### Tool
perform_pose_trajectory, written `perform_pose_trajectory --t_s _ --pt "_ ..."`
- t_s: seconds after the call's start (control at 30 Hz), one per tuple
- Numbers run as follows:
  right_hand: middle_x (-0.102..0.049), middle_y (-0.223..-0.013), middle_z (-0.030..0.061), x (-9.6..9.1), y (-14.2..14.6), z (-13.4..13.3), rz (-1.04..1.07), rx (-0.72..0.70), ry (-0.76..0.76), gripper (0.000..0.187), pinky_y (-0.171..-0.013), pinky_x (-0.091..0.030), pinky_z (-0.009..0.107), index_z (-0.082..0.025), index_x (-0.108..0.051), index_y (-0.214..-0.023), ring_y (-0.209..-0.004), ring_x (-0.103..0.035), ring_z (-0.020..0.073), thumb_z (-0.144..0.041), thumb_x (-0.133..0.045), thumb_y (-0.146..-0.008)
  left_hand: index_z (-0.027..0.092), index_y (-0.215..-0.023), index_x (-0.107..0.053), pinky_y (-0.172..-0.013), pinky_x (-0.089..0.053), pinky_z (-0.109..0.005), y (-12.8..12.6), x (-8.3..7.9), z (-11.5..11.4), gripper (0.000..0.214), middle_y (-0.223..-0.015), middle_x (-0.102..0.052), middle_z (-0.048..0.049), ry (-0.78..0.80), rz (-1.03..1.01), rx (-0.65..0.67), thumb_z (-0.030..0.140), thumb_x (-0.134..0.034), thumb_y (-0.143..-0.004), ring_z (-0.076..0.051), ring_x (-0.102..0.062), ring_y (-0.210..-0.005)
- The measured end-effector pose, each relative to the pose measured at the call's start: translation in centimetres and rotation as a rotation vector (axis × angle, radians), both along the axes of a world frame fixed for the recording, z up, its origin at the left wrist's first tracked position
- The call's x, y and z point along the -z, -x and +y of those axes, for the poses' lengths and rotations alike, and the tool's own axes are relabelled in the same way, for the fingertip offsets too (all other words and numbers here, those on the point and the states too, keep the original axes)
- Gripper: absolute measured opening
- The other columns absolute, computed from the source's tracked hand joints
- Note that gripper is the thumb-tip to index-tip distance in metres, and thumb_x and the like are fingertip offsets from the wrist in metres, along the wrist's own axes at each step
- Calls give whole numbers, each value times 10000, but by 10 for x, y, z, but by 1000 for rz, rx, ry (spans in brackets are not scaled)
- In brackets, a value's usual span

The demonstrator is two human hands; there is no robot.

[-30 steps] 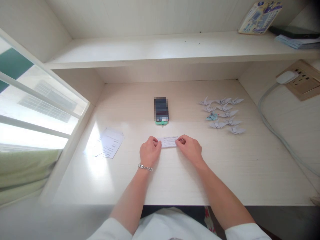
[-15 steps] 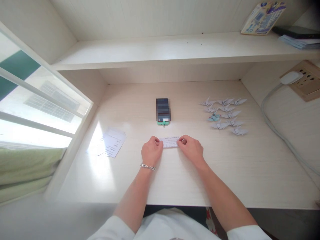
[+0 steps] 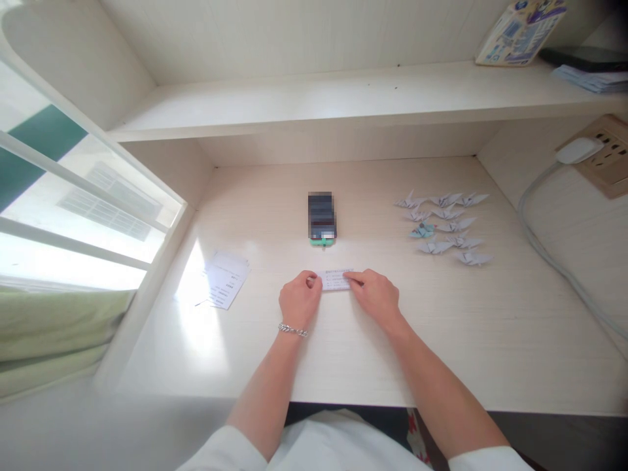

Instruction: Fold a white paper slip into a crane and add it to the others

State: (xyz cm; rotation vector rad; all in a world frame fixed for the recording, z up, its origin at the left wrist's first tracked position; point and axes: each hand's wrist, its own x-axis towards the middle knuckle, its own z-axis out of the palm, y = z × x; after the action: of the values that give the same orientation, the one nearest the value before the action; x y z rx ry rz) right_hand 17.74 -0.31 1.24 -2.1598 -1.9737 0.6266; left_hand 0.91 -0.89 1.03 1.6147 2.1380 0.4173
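My left hand pinches the left end of a paper strip, thumb and finger almost closed on it. My right hand has its fingertips on the other end, but I can't tell if they pinch it. The strip is low over the table, in front of a blurry dark phone. I see paper birds on the right and loose papers on the left.

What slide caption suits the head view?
Both hands on a printed paper strip, folded paper cranes lying to the right.
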Motion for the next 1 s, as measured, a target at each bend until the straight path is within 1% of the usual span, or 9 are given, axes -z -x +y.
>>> perform_pose_trajectory --t_s 0.2,0.47,1.0 --pt "-649 -914 -14 -1 1 1 -5 6 20 285 -600 -364 269 -441 -646 -1017 -828 -582 191 -365 -428 -850 309 -957 -660 -666 -420 -266 1 1 -1 250 -767 -705 13 -21 -21 3 380 -480 -799 -179 -619 -732" --pt "-643 -907 -17 0 1 -1 -4 8 19 289 -588 -349 266 -455 -633 -1033 -820 -575 187 -380 -417 -854 324 -960 -678 -674 -421 -259 2 7 -3 286 -785 -707 17 -61 -37 35 416 -450 -814 -168 -614 -735" --pt "-630 -869 -14 -3 0 -2 -14 3 15 301 -569 -319 256 -460 -610 -1066 -802 -566 179 -399 -390 -871 302 -979 -688 -667 -433 -261 3 5 -3 304 -819 -716 8 -66 -20 68 418 -452 -826 -168 -625 -747"
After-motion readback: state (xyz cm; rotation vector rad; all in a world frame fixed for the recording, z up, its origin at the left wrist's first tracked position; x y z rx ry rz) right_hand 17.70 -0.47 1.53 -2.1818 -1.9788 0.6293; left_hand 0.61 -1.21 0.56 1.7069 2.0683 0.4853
